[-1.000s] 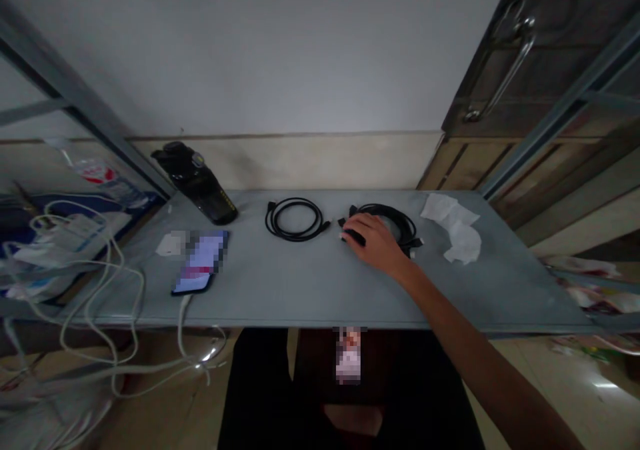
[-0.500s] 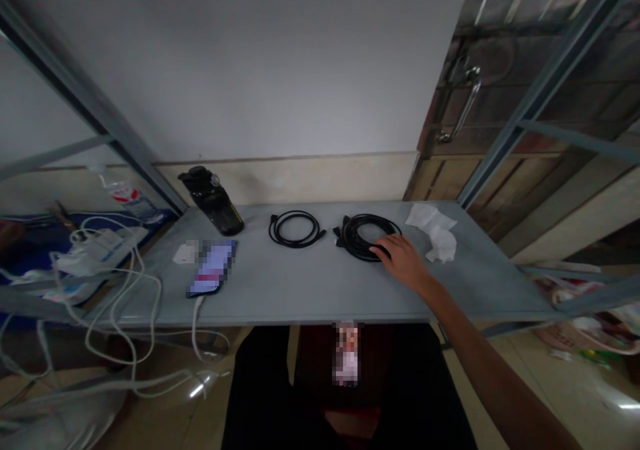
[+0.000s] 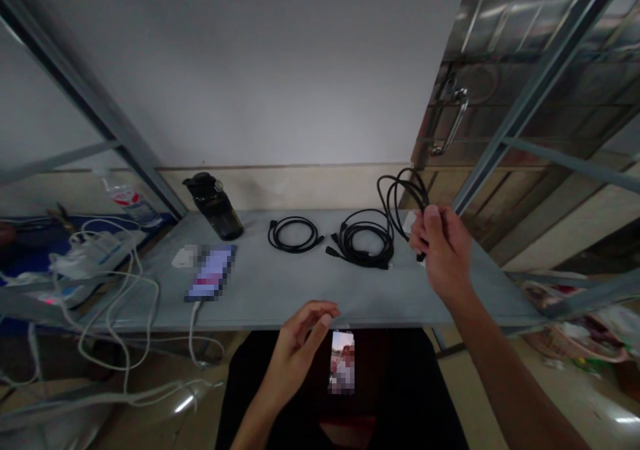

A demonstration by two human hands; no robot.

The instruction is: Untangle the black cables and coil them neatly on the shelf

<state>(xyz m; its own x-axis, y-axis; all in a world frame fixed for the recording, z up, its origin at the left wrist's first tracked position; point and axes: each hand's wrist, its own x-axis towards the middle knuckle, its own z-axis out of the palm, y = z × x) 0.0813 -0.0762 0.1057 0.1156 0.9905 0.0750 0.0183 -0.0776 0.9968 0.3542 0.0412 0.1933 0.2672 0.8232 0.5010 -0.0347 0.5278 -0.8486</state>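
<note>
My right hand [image 3: 445, 253] is closed around a looped black cable [image 3: 421, 193], raised over the right part of the grey table [image 3: 260, 290]. Below and left of it lies a pile of coiled black cables [image 3: 370, 259], with several plugs sticking out. One thin strand rises from the pile's far side toward the lifted loops; whether it joins them I cannot tell. A single coiled black cable [image 3: 299, 250] rests farther left. Near the front edge my left hand [image 3: 303, 340] hovers, fingers loosely curved, thumb apart, with nothing in it.
A dark water bottle [image 3: 215, 210] and a phone [image 3: 213, 273] with a white cord are on the table's left. White paper [image 3: 410, 222] is partly hidden behind my right hand. Another lit phone [image 3: 343, 363] lies at my lap. Metal posts [image 3: 540, 77] frame both sides; white cords [image 3: 133, 303] hang left.
My right hand has lifted a looped cable off the pile, up and to the right. My left hand has come into view at the front edge.
</note>
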